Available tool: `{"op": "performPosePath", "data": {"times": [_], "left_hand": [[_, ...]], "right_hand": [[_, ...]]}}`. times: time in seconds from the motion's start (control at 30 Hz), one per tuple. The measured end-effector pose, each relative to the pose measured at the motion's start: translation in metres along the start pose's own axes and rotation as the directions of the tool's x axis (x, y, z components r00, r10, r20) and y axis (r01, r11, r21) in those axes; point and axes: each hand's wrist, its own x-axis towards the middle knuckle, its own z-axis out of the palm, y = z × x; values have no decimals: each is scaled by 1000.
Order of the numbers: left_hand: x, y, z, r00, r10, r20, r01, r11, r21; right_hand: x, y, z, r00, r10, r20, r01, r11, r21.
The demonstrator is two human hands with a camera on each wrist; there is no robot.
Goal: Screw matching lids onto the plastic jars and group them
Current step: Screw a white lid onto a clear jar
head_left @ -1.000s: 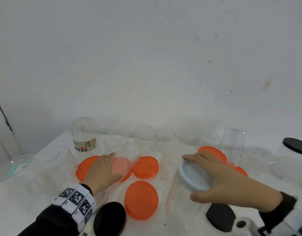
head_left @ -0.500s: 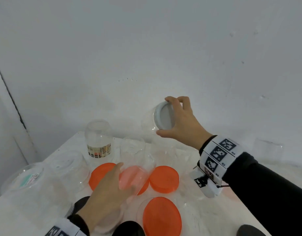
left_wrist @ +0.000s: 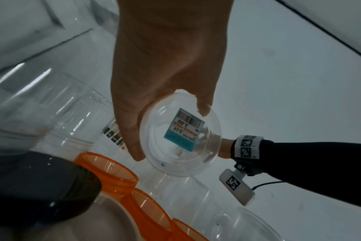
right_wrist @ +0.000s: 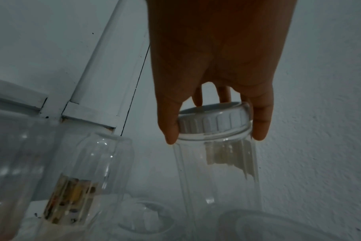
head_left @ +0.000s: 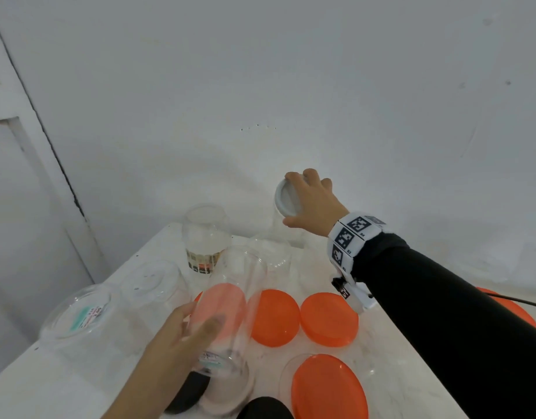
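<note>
My right hand (head_left: 309, 204) grips a white lid (head_left: 285, 199) from above, far back by the wall. In the right wrist view the white lid (right_wrist: 213, 121) sits on a tall clear jar (right_wrist: 216, 171), with thumb and fingers curled round its rim. My left hand (head_left: 182, 334) holds a second clear jar (head_left: 230, 309) at the front, tilted away from me and with no lid. In the left wrist view this jar's base (left_wrist: 180, 140) carries a teal price sticker. Three loose orange lids (head_left: 274, 317) (head_left: 328, 319) (head_left: 328, 388) lie on the white table (head_left: 390, 376).
A labelled clear jar (head_left: 204, 237) stands at the back left. More clear jars (head_left: 76, 316) (head_left: 153, 285) sit along the left edge. Two black lids (head_left: 188, 394) (head_left: 263, 408) lie at the near edge. The wall closes the back.
My right hand lifted the white-lidded jar from the front right and carried it back to the wall. My left hand took hold of the open clear jar and raised it.
</note>
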Motion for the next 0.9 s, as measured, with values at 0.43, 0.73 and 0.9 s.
{"op": "performPosePath", "data": {"times": [0.43, 0.73, 0.9], "left_hand": [[-17, -9, 0, 996, -64, 55, 70, 989, -133], [-21, -5, 2, 995, -76, 70, 91, 967, -239], [-20, 3, 7, 987, -157, 15, 152, 923, -353]], "right_hand": [[10, 6, 22, 967, 170, 190, -139, 976, -169], [-1, 18, 15, 947, 199, 252, -124, 951, -284], [-21, 17, 6, 951, 163, 264, -85, 955, -285]]}}
